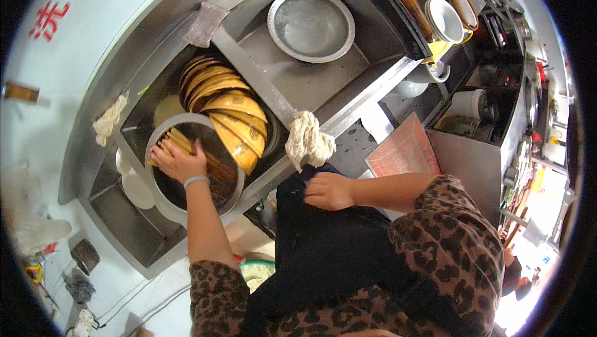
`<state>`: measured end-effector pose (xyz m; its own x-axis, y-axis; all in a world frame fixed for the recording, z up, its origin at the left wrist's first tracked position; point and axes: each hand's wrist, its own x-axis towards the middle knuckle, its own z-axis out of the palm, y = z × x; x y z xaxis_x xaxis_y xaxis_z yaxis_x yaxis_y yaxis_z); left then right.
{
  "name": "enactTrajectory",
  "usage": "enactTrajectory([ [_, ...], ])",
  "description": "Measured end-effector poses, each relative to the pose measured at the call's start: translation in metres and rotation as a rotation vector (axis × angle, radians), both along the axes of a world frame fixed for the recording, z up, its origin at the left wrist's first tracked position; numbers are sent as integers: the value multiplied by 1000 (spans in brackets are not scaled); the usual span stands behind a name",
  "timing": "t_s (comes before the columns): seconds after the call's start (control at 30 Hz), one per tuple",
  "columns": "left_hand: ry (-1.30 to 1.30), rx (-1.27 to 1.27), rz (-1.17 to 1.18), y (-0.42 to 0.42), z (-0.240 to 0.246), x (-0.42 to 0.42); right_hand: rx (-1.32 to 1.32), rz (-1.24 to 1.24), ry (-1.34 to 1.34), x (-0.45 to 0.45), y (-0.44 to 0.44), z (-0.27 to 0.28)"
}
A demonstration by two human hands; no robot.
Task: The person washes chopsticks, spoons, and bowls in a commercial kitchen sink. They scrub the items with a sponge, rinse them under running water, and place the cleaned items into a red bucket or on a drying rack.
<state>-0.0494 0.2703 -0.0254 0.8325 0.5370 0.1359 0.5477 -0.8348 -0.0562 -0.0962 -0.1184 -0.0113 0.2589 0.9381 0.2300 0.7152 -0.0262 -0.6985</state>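
My left hand [182, 159] is inside a large round metal pot [161, 197] in the sink, its fingers around a bundle of light chopsticks [178, 140]. Darker brown chopsticks [220, 169] lie in the pot to the right of that hand. Several yellow bowls with dark markings [240, 138] are nested in a curved row, the nearest overlapping the pot's rim. My right hand [329, 191] rests with curled fingers against the black apron [326, 243]; whether it grips the fabric is hidden. Just above it a pale, bunched cloth [308, 141] hangs over the sink's front edge.
In the upper sink compartment sits a metal basin of water [311, 24]. A striped cloth [205, 24] lies near the divider [252, 71]. White plates [137, 190] stand in the lower compartment. White bowls [443, 19] are stacked at upper right, above a reddish panel [403, 150].
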Motion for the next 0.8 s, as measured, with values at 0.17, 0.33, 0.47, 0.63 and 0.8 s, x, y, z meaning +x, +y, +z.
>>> enactTrajectory([
  [0.17, 172, 52, -59, 5, -13, -2, -866, -405, 389, 28, -82, -105],
  [0.33, 142, 182, -92, 28, -40, -12, -751, -1487, 929, 88, -49, -239],
  [0.47, 16, 243, -251, 56, -57, -26, -630, -1695, 1105, 93, -30, -278],
  [0.63, -14, 256, -285, 77, -65, -34, -440, -1814, 1224, 66, -28, -281],
  [0.8, -31, 354, -359, 81, -66, -38, -237, -1903, 1358, 60, -26, -290],
])
